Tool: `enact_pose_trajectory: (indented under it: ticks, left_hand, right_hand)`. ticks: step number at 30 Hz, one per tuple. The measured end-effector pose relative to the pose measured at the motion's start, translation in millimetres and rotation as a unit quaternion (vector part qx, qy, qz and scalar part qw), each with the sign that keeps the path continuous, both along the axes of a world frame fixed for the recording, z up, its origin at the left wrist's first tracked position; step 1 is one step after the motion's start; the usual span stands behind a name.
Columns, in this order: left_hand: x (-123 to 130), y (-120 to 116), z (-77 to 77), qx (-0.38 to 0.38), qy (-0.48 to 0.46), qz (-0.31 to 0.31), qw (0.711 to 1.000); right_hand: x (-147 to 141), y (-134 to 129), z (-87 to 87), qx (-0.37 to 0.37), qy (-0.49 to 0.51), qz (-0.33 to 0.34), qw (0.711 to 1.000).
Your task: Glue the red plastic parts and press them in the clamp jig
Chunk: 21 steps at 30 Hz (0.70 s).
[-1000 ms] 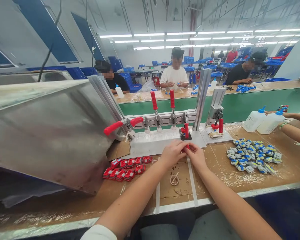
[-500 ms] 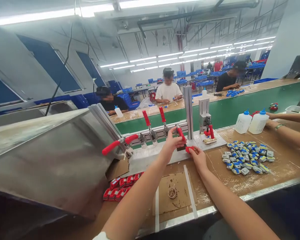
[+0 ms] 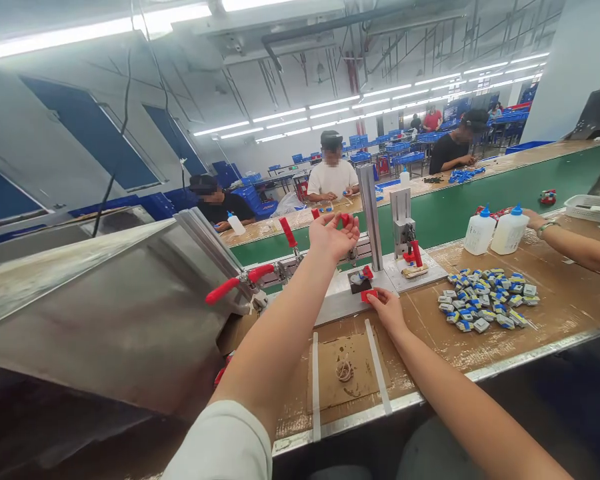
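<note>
My left hand point(image 3: 333, 237) is raised over the metal fixture, palm turned up. Its fingers curl around the red handle point(image 3: 345, 219) of a toggle clamp, whose tip shows between thumb and fingers. Below it, a small grey, blue and red piece point(image 3: 363, 274) lies on a black block point(image 3: 359, 285) on the fixture's base plate point(image 3: 337, 300). My right hand point(image 3: 389, 310) pinches a small red plastic part point(image 3: 369, 295) at the front edge of that block. More red-handled clamps point(image 3: 289, 231) line the rail to the left, partly behind my left arm.
A heap of grey, blue and yellow pieces point(image 3: 485, 299) lies to the right. Behind it stand two white bottles point(image 3: 480, 232), beside another person's arm point(image 3: 575, 240). A second clamp fixture point(image 3: 405, 233) is just right of mine. A metal housing point(image 3: 80, 327) fills the left.
My left hand has moved up and slightly left, swinging the clamp handle upward. The black block and the piece on it are now uncovered. My right hand still pinches the red part.
</note>
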<state>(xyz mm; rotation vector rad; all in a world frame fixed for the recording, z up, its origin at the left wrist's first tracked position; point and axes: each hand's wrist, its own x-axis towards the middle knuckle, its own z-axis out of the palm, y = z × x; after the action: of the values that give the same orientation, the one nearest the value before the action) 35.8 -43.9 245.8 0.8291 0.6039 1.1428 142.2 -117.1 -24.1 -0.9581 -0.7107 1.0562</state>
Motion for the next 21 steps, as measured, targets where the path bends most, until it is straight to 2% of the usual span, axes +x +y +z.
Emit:
enact_pose_trajectory:
  ticks: [3, 5, 6, 7, 8, 9, 10, 11, 12, 13, 14, 17, 19, 21]
  left_hand:
    - [12, 24, 15.3, 0.02, 0.018, 0.038, 0.999]
    - [15, 26, 15.1, 0.072, 0.075, 0.048, 0.993]
    - [14, 22, 9.6, 0.12, 0.123, 0.061, 0.983]
    - [11, 15, 0.1, 0.183, 0.181, 0.08, 0.963]
    - [5, 5, -13.6, 0.255, 0.249, 0.097, 0.929]
    - [-1, -7, -30.9, 0.331, 0.318, 0.111, 0.881]
    - [-10, -19, -51.2, 0.398, 0.387, 0.092, 0.827]
    - [-18, -31, -73.5, 0.443, 0.45, 0.045, 0.774]
    - [-27, -41, -96.9, 0.466, 0.493, 0.006, 0.735]
    - [-34, -48, -120.4, 0.466, 0.517, -0.017, 0.717]
    - [-40, -53, -142.8, 0.447, 0.527, -0.038, 0.722]
    - [-45, -51, -196.2, 0.349, 0.502, -0.022, 0.791]
    - [-42, -39, -216.0, 0.307, 0.483, 0.013, 0.82]
    - [-38, -22, -223.9, 0.288, 0.472, 0.045, 0.832]
  right_hand:
    - [0, -1, 3.1, -0.008, 0.014, -0.003, 1.0]
    - [1, -2, 6.4, -0.011, 0.027, -0.001, 1.0]
    - [1, -2, 8.4, -0.011, 0.035, 0.002, 0.999]
    - [2, -2, 10.4, -0.011, 0.043, 0.004, 0.999]
    - [2, -3, 12.4, -0.01, 0.052, 0.007, 0.999]
    - [2, -3, 14.1, -0.008, 0.061, 0.007, 0.998]
    - [3, -3, 15.3, -0.007, 0.07, 0.009, 0.997]
    - [3, -3, 16.0, -0.006, 0.078, 0.012, 0.997]
    - [2, -3, 16.1, -0.004, 0.084, 0.021, 0.996]
    - [1, -3, 15.7, -0.002, 0.086, 0.035, 0.996]
    - [0, -3, 14.8, 0.001, 0.081, 0.052, 0.995]
    - [-3, 2, 12.6, -0.002, -0.001, 0.084, 0.996]
    - [-2, 10, 15.1, -0.016, -0.085, 0.072, 0.994]
    - [3, 22, 23.3, -0.026, -0.152, 0.052, 0.987]
